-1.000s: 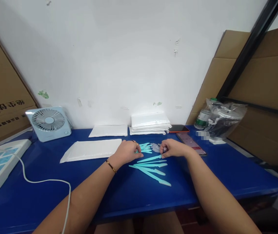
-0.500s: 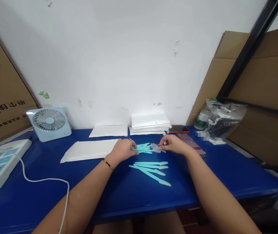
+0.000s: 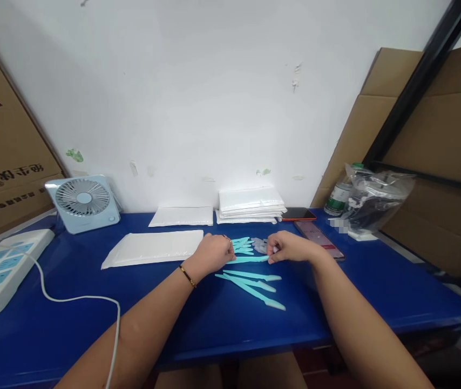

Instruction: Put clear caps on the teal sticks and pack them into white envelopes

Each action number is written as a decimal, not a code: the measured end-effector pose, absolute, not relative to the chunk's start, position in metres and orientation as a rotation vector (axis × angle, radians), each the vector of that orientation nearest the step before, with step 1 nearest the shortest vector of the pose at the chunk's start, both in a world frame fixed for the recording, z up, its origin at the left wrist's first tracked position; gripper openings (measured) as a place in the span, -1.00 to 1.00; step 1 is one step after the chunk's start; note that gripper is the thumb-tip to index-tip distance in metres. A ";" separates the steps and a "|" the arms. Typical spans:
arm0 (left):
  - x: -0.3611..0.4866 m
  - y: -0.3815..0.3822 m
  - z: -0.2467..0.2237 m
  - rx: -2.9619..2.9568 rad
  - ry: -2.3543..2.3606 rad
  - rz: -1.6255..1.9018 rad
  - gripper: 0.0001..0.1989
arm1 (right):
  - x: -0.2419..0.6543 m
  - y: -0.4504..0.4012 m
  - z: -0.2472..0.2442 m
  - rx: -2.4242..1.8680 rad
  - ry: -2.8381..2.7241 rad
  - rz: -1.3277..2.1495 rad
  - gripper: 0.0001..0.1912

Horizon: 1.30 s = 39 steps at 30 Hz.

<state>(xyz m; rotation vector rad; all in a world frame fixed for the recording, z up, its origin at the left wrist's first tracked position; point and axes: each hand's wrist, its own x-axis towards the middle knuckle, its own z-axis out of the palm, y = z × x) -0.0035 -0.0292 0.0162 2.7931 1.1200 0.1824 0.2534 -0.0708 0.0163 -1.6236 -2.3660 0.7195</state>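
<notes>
A turquoise eyebrow razor stretches between my two hands just above the blue table. My left hand is closed, pinching its handle end. The fingertips of my right hand are pinched at its blade end; whether a small clear cap is in them I cannot make out. Behind it is a small pile of turquoise razors, partly covered by my left hand. Right of that pile lie several translucent blade caps, partly hidden by my right hand. Nearer to me, three razors are fanned out, pale blade ends to the right.
White padded envelopes lie left and at the back, with a stack by the wall. Two phones lie at the back right, near a bottle and a plastic bag. A fan, a power strip and its cable stand left.
Both hands have moved slightly nearer to me, and one razor now spans between them. The fanned group in front shows one razor fewer. My right hand has left the caps.
</notes>
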 end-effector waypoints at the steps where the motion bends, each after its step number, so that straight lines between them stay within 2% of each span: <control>1: -0.007 -0.026 0.018 2.794 1.176 0.189 -0.85 | 0.254 -0.071 0.017 -1.661 -2.310 0.678 -0.77; 5: -0.016 -0.020 0.023 2.750 1.277 0.248 -0.80 | 0.257 -0.072 0.022 -1.775 -2.076 0.590 -0.77; 8: -0.011 -0.029 0.022 2.735 1.067 0.258 -0.69 | 0.257 -0.074 0.025 -1.729 -2.095 0.620 -0.76; 11: 0.000 -0.042 0.018 2.738 0.908 0.148 -0.80 | 0.255 -0.077 0.027 -1.652 -2.236 0.746 -0.72; 14: 0.007 -0.048 0.014 2.724 0.960 0.068 -0.91 | 0.252 -0.078 0.026 -1.608 -2.369 0.957 -0.65; 16: 0.006 -0.046 0.013 2.727 1.016 0.081 -0.92 | 0.251 -0.077 0.024 -1.574 -2.410 1.035 -0.65; 25: -0.007 -0.028 0.015 2.722 1.148 0.167 -0.84 | 0.247 -0.077 0.024 -1.427 -2.253 0.843 -0.72; 31: -0.014 -0.021 0.019 2.665 1.284 0.259 -0.79 | 0.258 -0.073 0.020 -1.636 -2.051 0.561 -0.80; 34: -0.011 -0.029 0.020 2.691 1.051 0.268 -0.70 | 0.258 -0.072 0.019 -1.646 -2.048 0.512 -0.82; 39: 0.006 -0.051 0.015 2.722 0.796 0.069 -0.82 | 0.249 -0.076 0.024 -1.567 -2.157 0.674 -0.73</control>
